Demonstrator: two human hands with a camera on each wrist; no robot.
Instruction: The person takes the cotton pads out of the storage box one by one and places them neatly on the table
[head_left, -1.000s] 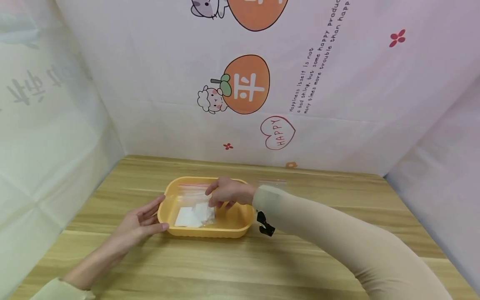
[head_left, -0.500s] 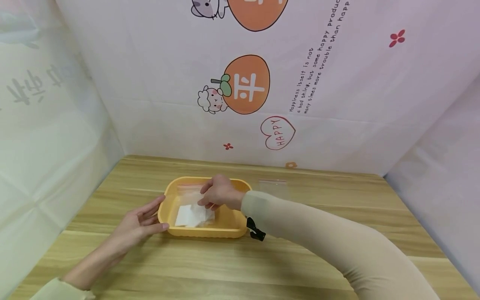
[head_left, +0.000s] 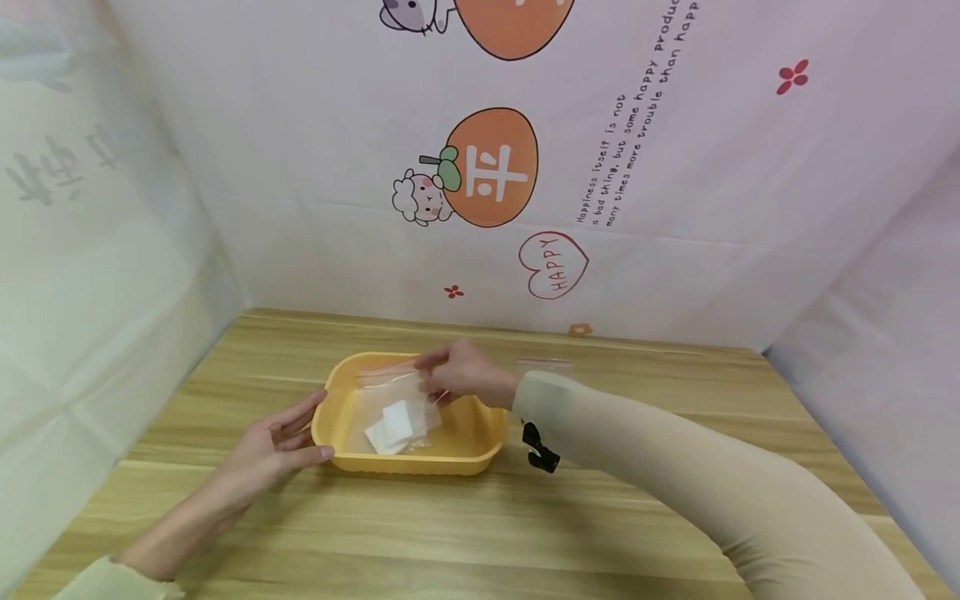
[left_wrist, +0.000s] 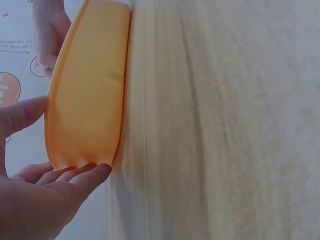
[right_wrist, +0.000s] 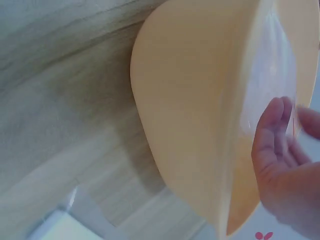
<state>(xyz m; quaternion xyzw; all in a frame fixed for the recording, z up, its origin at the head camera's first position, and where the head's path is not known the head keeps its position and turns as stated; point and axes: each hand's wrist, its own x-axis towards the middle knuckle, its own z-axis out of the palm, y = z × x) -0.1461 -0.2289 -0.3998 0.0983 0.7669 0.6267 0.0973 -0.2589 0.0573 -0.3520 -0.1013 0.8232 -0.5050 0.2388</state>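
Note:
In the head view a yellow plastic basin (head_left: 420, 465) sits on the wooden table. My left hand (head_left: 273, 442) holds its left end, thumb at the near corner and fingers against the end wall; the left wrist view shows these fingers (left_wrist: 90, 180) touching the basin from outside. Inside the basin lie clear zip-lock bags (head_left: 375, 398) with white squares (head_left: 399, 421) in them. My right hand (head_left: 461, 371) is over the far part of the basin and pinches a zip-lock bag (right_wrist: 270, 70) near its top. How many bags overlap there I cannot tell.
Another clear zip-lock bag (head_left: 543, 365) lies on the table behind the right sleeve, mostly hidden. A black clip-like piece (head_left: 540, 448) hangs at the right wrist. Printed white cloth (head_left: 337, 208) walls the table at the back and sides.
The right hand went left and down among the bags, then came back right and up with a bag pinched. The white squares shifted and tilted. The left hand stayed on the basin.

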